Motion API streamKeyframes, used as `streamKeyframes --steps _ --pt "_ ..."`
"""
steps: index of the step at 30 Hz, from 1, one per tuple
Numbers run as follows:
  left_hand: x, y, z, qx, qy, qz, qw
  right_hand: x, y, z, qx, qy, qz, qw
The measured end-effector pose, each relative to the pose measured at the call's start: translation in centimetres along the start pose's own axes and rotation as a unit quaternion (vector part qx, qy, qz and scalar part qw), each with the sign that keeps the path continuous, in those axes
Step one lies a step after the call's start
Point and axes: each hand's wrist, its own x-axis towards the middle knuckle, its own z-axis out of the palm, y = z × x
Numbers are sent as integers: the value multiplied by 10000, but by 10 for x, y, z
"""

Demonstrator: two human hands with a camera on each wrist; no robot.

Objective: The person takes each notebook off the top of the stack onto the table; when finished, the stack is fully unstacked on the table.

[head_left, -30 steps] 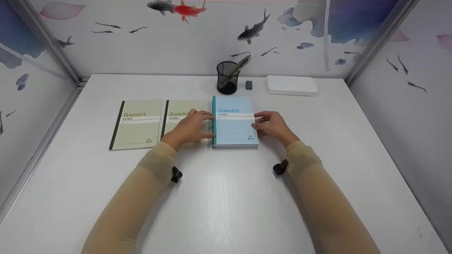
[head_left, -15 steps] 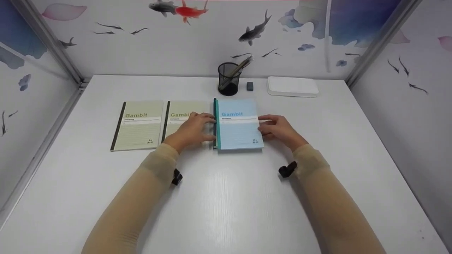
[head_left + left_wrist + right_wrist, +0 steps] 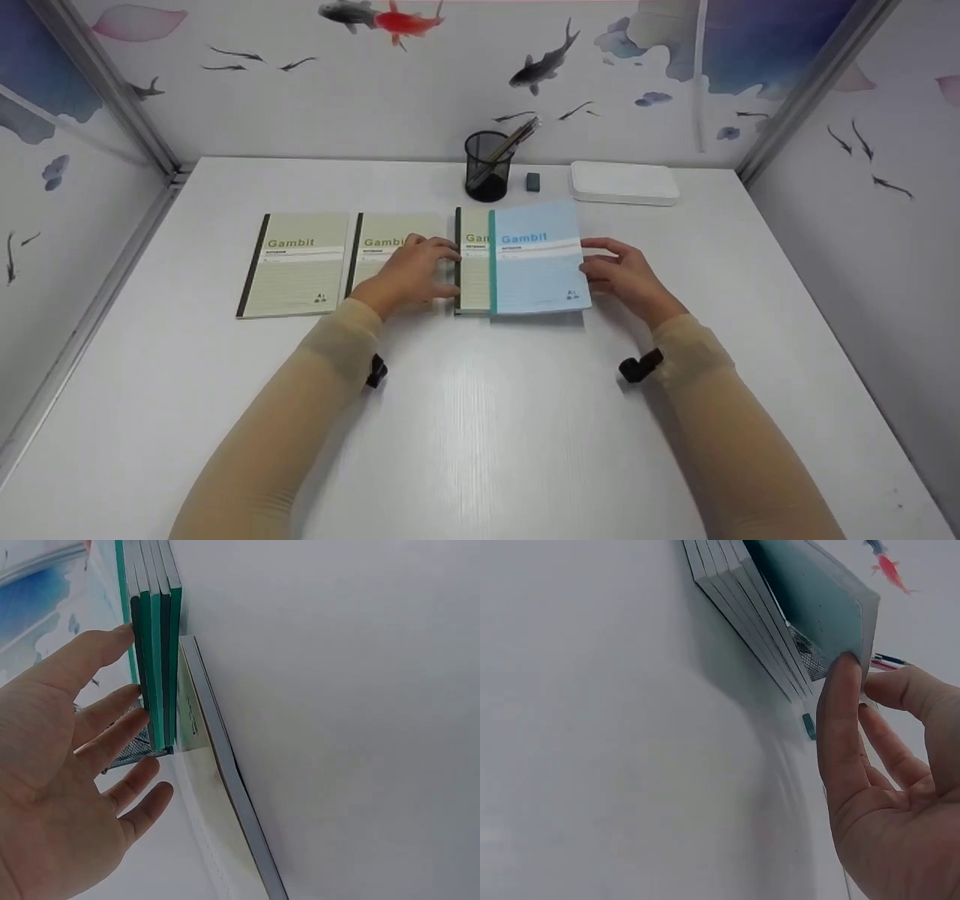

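My right hand (image 3: 630, 276) pinches the right edge of a light blue notebook (image 3: 536, 266) with a green spine. In the right wrist view this notebook is tilted, its right side raised off the notebook stack (image 3: 742, 611). An olive-green notebook (image 3: 474, 285) with a dark spine lies on top of the stack, partly covered by the blue one. My left hand (image 3: 409, 274) rests its fingertips against the stack's spine side. In the left wrist view its fingers are spread and loosely bent beside the layered green and dark spines (image 3: 156, 667).
Two olive notebooks lie to the left: a far-left notebook (image 3: 296, 281) and a nearer notebook (image 3: 367, 225), partly under my left arm. Behind the stack stand a black mesh pen cup (image 3: 487, 169), a small dark eraser (image 3: 532, 182) and a flat white case (image 3: 624, 184).
My right hand has drawn the blue notebook to the right and lifted its right side. This uncovers the olive notebook beneath it. The left hand stays at the stack's spines.
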Motion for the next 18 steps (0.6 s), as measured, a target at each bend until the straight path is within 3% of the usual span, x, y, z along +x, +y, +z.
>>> streamKeyframes --steps 18 --pt "2 3 -1 -94 -44 -38 9999 -20 4 -72 170 424 -133 9989"
